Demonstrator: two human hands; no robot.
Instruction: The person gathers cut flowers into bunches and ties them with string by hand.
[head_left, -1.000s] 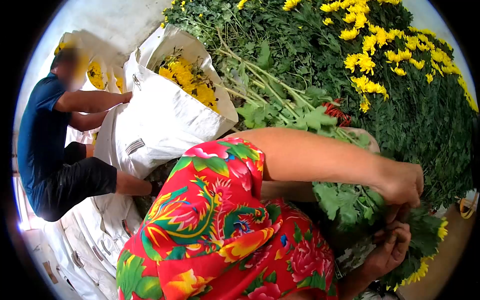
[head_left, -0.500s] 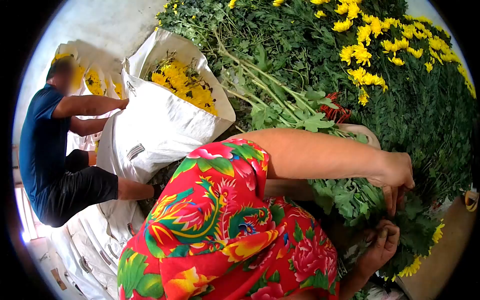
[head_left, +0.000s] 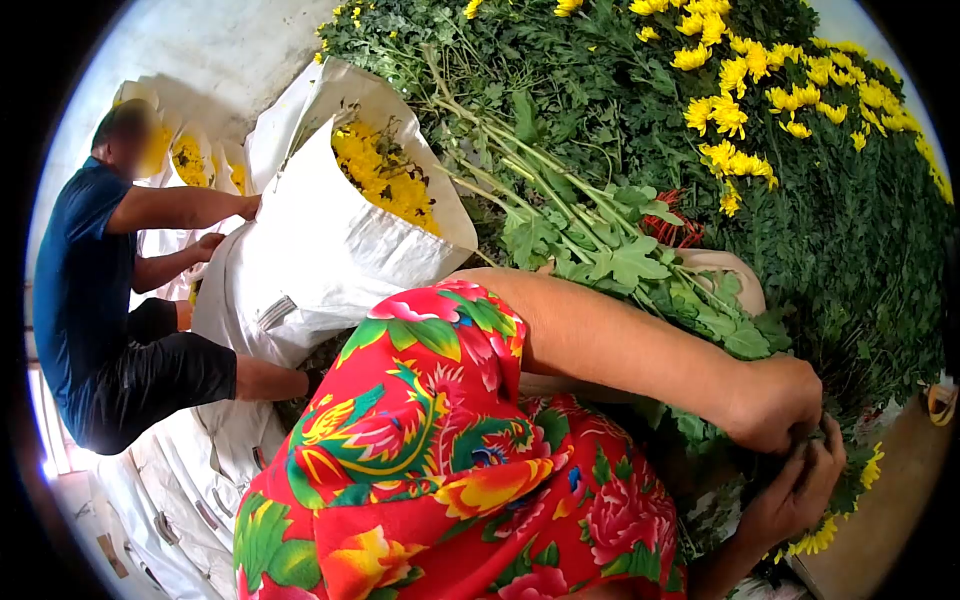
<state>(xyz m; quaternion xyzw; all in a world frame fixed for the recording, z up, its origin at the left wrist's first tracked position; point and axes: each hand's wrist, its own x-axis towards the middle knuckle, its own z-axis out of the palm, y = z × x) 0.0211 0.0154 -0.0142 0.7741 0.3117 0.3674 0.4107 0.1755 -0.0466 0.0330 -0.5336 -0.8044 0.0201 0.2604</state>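
My left hand [head_left: 775, 405] is closed, with its fingertips bent down over a bunch of yellow chrysanthemums [head_left: 818, 537]; what those fingers pinch is hidden. Just below it, my right hand [head_left: 797, 492] curls its fingers against the same bunch, almost touching the left. The yellow heads of the bunch point to the lower right. Loose leafy stems [head_left: 570, 205] lie above my left forearm, partly hidden behind it. A tangle of red ties [head_left: 675, 222] rests beside those stems.
A large pile of chrysanthemums [head_left: 840, 220] fills the upper right. At the left, a co-worker [head_left: 85, 270] in a blue shirt touches a white sack [head_left: 300, 225] of yellow flower heads. More white sacks [head_left: 160, 490] lie at the lower left.
My left hand has moved down and closed up against my right hand. My right hand has shifted slightly. The co-worker's lower hand has moved along the sack's side.
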